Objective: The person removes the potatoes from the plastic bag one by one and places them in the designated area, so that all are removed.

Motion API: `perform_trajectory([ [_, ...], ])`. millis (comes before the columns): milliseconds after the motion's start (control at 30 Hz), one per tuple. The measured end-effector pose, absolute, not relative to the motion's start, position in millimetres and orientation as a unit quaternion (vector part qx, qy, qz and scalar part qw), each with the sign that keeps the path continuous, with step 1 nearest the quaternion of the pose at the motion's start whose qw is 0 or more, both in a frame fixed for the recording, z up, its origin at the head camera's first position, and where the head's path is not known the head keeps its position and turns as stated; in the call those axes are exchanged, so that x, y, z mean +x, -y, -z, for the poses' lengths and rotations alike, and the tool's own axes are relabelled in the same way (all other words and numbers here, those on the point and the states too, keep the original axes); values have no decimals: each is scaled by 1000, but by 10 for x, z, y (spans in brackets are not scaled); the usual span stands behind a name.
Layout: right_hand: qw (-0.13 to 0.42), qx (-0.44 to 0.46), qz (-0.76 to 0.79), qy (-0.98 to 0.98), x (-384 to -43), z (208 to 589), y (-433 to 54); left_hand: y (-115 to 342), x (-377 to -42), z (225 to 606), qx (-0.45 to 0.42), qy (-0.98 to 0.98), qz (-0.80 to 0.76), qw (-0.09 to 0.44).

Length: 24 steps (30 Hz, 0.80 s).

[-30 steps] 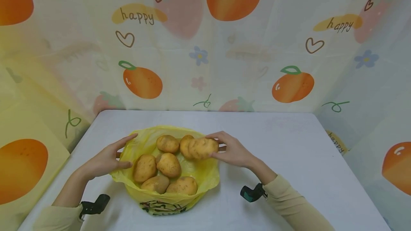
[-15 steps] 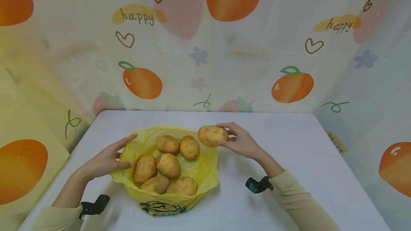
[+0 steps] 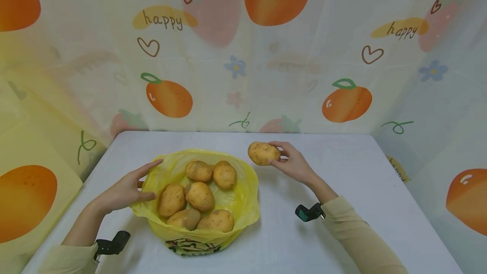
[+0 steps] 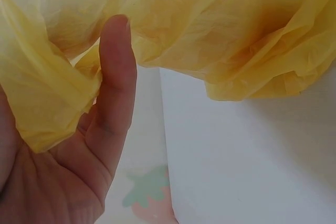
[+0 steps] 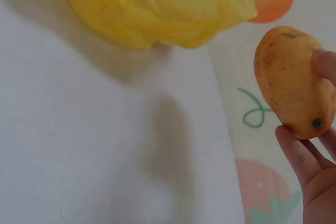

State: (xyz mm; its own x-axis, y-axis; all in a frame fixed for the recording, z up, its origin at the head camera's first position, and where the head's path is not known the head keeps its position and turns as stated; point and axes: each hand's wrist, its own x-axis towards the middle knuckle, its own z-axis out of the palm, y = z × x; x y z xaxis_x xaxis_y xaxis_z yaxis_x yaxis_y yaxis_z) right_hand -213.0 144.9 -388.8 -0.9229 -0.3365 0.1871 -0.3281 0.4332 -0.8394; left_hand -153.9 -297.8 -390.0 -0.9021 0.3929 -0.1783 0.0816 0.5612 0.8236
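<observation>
A yellow plastic bag (image 3: 247, 206) stands with its mouth wide and several potatoes (image 3: 200, 196) inside. My left hand (image 3: 121, 189) holds its left rim, index finger and thumb spread over the edge; in the left wrist view a fold of the bag (image 4: 58, 103) lies against the fingers. Off the bag's back right side, my right hand (image 3: 294, 162) pinches one potato (image 3: 264, 153) between thumb and fingertips, raised over the table. In the right wrist view that potato (image 5: 289, 77) shows a dark spot near one end.
A white table (image 3: 323, 147) carries the bag. Behind it and at both sides hangs a fruit-print cloth (image 3: 281, 96). Black wrist devices (image 3: 113, 243) are worn at both cuffs.
My right hand has lifted the potato out from over the bag and carried it right and toward the back. The left hand and the other potatoes have stayed put.
</observation>
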Motion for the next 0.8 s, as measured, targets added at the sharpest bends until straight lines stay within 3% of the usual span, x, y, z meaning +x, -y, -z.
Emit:
perform_trajectory([
  [233, 1, -164, 489, -857, -2372, 4272, -1620, 2976, -1543, 3900, 140, -865, -450, 173],
  [800, -18, -101, 481, -871, -2529, 4591, -1795, 2985, -1530, 3900, 137, -859, -460, 180],
])
